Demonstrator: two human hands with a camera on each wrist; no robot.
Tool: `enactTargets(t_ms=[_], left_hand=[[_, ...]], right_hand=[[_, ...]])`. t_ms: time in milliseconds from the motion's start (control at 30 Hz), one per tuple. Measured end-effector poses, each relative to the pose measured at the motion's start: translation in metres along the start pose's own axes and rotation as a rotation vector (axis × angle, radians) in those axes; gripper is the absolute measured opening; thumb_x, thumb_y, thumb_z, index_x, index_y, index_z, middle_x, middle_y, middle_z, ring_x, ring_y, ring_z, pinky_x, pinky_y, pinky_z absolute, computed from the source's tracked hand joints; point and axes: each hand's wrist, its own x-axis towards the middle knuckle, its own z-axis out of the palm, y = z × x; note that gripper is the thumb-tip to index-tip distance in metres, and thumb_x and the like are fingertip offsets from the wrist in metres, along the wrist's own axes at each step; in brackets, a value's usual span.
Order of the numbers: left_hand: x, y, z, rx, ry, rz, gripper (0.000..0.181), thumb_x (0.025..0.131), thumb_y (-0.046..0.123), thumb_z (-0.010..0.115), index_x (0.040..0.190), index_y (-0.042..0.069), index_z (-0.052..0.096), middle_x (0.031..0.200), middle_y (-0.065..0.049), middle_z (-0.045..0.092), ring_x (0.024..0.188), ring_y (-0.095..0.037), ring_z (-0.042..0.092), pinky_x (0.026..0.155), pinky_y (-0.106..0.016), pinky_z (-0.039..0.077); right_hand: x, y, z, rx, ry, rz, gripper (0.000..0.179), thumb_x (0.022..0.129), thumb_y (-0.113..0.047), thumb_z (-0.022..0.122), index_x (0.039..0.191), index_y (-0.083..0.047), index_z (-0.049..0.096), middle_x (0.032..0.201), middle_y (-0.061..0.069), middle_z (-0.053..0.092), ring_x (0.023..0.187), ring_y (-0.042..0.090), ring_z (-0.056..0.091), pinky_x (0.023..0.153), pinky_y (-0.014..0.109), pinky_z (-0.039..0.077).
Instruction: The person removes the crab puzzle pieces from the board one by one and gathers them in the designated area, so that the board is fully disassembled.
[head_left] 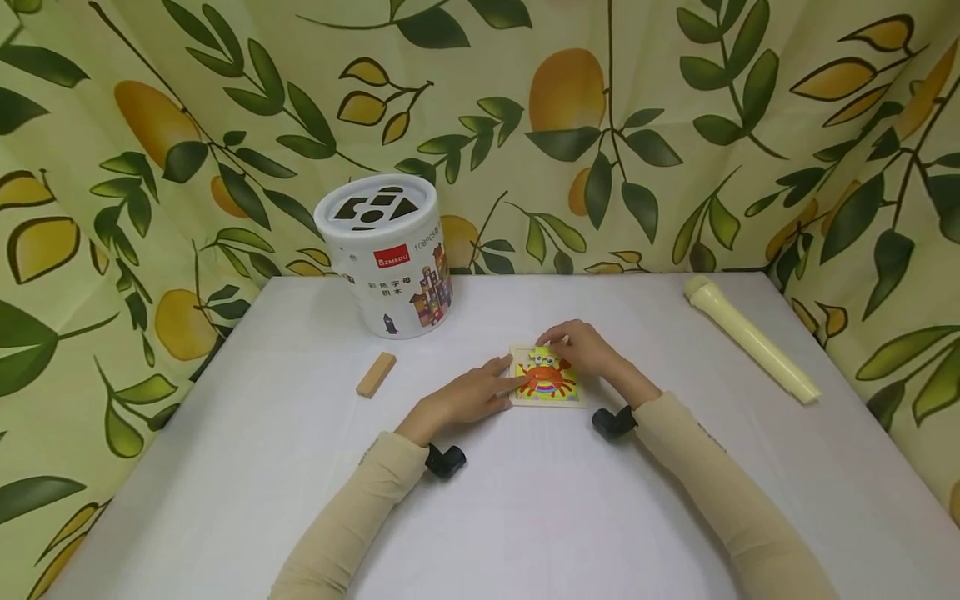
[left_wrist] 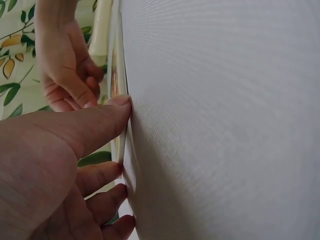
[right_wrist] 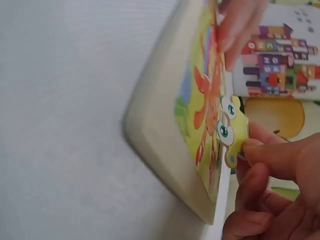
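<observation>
A small wooden crab puzzle (head_left: pixel 547 393) lies flat on the table, its pale frame (right_wrist: pixel 160 115) facing the right wrist camera. At its left side is my left hand (head_left: pixel 476 392), the index finger reaching onto the picture. In the left wrist view the thumb (left_wrist: pixel 119 101) of that hand touches the board's edge, fingers extended. Over the far part of the puzzle, my right hand (head_left: pixel 588 350) pinches a yellow jigsaw piece (right_wrist: pixel 239 127) with the crab's eyes on it. The piece stands tilted up from the picture between thumb and fingertips.
A white block bucket (head_left: pixel 382 267) with a shape-cutout lid stands at the back left. Left of the puzzle lies a small wooden block (head_left: pixel 377 375). A cream toy microphone (head_left: pixel 750 337) rests at the right. Patterned curtains (head_left: pixel 480 75) border the table's back and sides.
</observation>
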Motion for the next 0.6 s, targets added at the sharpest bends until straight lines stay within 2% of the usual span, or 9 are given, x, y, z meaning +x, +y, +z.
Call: enactTargets(t_ms=[267, 433, 600], left_hand=[[0.002, -0.003, 0.002, -0.003, -0.004, 0.018, 0.047, 0.095, 0.029, 0.049, 0.141, 0.026, 0.038, 0.154, -0.010, 0.018, 0.140, -0.028, 0.021, 0.110, -0.044, 0.029], [0.003, -0.004, 0.003, 0.002, 0.000, 0.024, 0.047, 0.095, 0.029, 0.049, 0.140, 0.026, 0.038, 0.154, -0.011, 0.018, 0.141, -0.028, 0.020, 0.110, -0.044, 0.028], [0.002, -0.004, 0.002, -0.003, 0.004, 0.019, 0.046, 0.095, 0.028, 0.049, 0.140, 0.027, 0.038, 0.154, -0.010, 0.017, 0.141, -0.027, 0.020, 0.110, -0.044, 0.027]], right_hand=[[0.008, 0.011, -0.009, 0.162, -0.020, 0.208, 0.021, 0.089, -0.017, 0.059, 0.105, -0.010, 0.070, 0.113, 0.013, 0.063, 0.095, 0.024, 0.050, 0.069, 0.025, 0.042], [0.006, 0.018, -0.019, 0.207, -0.036, 0.264, 0.023, 0.089, -0.021, 0.060, 0.107, -0.011, 0.069, 0.119, 0.012, 0.061, 0.096, 0.023, 0.049, 0.070, 0.025, 0.040], [-0.002, 0.030, -0.038, 0.229, -0.008, 0.293, 0.028, 0.089, -0.024, 0.060, 0.112, -0.009, 0.067, 0.121, 0.013, 0.059, 0.096, 0.022, 0.048, 0.074, 0.026, 0.041]])
